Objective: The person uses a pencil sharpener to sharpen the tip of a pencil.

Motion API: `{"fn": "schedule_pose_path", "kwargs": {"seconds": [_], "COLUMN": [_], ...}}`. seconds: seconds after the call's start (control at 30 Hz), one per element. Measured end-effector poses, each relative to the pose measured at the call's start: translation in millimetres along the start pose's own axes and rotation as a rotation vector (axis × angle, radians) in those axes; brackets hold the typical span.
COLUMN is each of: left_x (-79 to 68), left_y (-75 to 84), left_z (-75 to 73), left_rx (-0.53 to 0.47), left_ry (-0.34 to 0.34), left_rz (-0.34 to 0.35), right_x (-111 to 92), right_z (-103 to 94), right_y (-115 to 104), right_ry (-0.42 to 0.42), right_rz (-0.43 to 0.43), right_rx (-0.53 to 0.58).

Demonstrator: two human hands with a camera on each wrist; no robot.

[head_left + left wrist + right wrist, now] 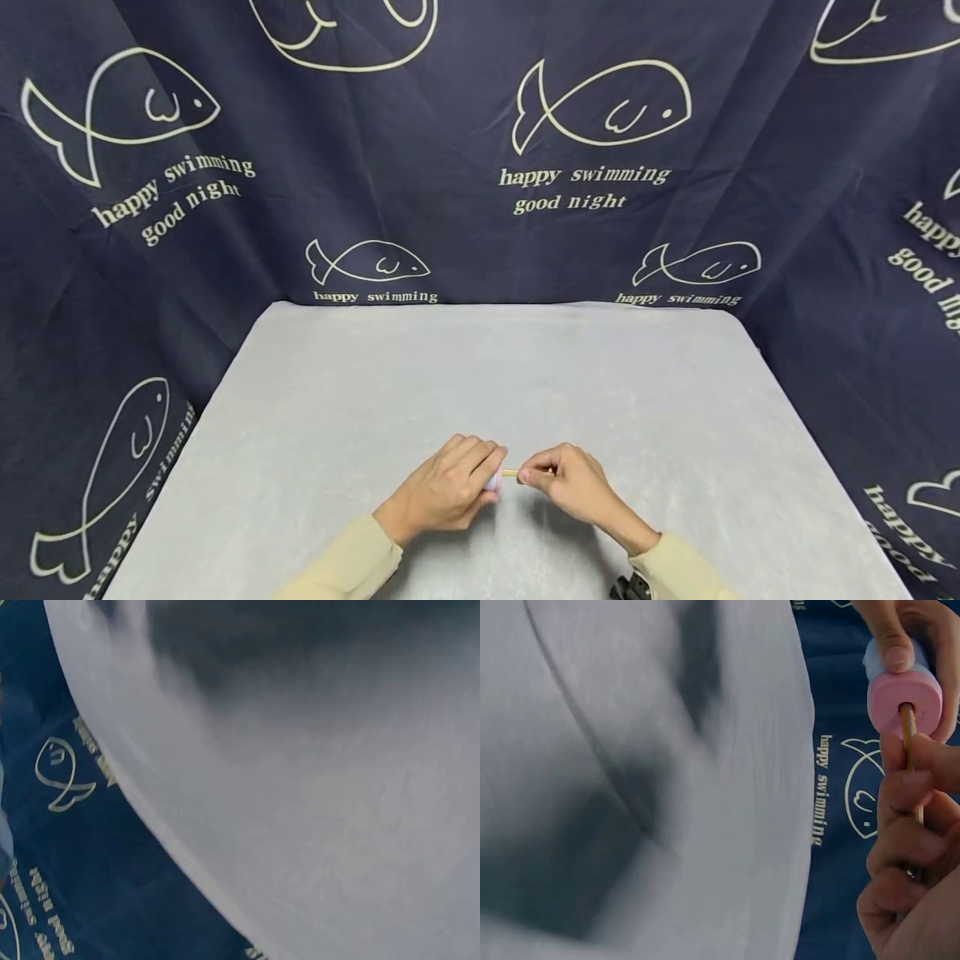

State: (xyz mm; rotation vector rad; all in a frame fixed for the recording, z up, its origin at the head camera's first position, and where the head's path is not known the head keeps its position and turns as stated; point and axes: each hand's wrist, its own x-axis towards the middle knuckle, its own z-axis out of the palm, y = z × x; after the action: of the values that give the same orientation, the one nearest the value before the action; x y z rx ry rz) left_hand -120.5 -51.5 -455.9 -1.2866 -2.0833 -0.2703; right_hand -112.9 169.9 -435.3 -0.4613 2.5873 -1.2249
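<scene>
Over the near part of the table, my left hand (450, 483) grips a small pencil sharpener (889, 701) with a pink face and a pale blue body. In the head view the fingers cover most of the sharpener. A thin yellow pencil (908, 727) enters the round hole in the pink face, so its front end is hidden inside. My right hand (573, 483) pinches the pencil between thumb and fingers, a short way from the hole. In the left wrist view a pale blue sliver shows at the left edge, too cut off to identify.
A light grey cloth covers the table (480, 375). Dark blue curtains (465, 167) with fish drawings and lettering hang behind it and on both sides. Black gear (630, 587) sits at the right wrist, by the cream sleeve (686, 571).
</scene>
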Motion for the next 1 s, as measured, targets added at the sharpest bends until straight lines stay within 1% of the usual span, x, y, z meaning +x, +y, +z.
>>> {"fn": "schedule_pose_path", "kwargs": {"seconds": [0.03, 0.07, 0.13, 0.2, 0.27, 0.3, 0.37, 0.43, 0.57, 0.67, 0.77, 0.87, 0.93, 1.0], "left_x": [1.1, 2.1, 4.0, 5.8, 7.8, 8.8, 11.4, 14.3, 19.4, 23.1, 26.9, 29.9, 30.3, 29.2], "left_y": [-2.0, -4.0, -8.1, -11.7, -14.4, -15.5, -17.2, -18.3, -20.3, -22.7, -24.7, -24.0, -21.9, -18.6], "left_z": [-1.0, -2.2, -5.4, -9.2, -13.5, -15.5, -19.6, -23.3, -30.0, -33.0, -32.6, -30.8, -28.8, -27.3], "left_rx": [0.004, 0.003, -0.01, -0.048, -0.099, -0.136, -0.233, -0.337, -0.56, -0.693, -0.778, -0.815, -0.823, -0.813], "left_ry": [-0.005, -0.011, -0.026, -0.043, -0.064, -0.078, -0.118, -0.174, -0.293, -0.36, -0.41, -0.436, -0.43, -0.413], "left_rz": [0.002, -0.003, -0.032, -0.078, -0.13, -0.159, -0.23, -0.306, -0.459, -0.534, -0.58, -0.604, -0.607, -0.599], "right_x": [0.4, 0.6, 1.3, 2.4, 4.2, 5.4, 7.7, 9.7, 12.9, 15.7, 18.2, 19.5, 19.1, 17.6], "right_z": [0.5, 1.4, 3.6, 6.0, 7.8, 8.3, 8.5, 8.0, 6.2, 5.2, 4.4, 4.0, 4.3, 4.8], "right_y": [1.2, 2.5, 5.7, 9.2, 13.0, 14.8, 17.6, 20.3, 21.9, 19.2, 14.3, 9.8, 8.2, 8.3], "right_ry": [0.017, 0.047, 0.147, 0.279, 0.402, 0.459, 0.536, 0.58, 0.645, 0.727, 0.832, 0.906, 0.912, 0.878], "right_rz": [-0.03, -0.082, -0.246, -0.432, -0.595, -0.66, -0.751, -0.811, -0.938, -1.036, -1.093, -1.122, -1.122, -1.099], "right_rx": [-0.005, -0.019, -0.099, -0.228, -0.366, -0.432, -0.522, -0.567, -0.599, -0.644, -0.696, -0.697, -0.669, -0.625]}}
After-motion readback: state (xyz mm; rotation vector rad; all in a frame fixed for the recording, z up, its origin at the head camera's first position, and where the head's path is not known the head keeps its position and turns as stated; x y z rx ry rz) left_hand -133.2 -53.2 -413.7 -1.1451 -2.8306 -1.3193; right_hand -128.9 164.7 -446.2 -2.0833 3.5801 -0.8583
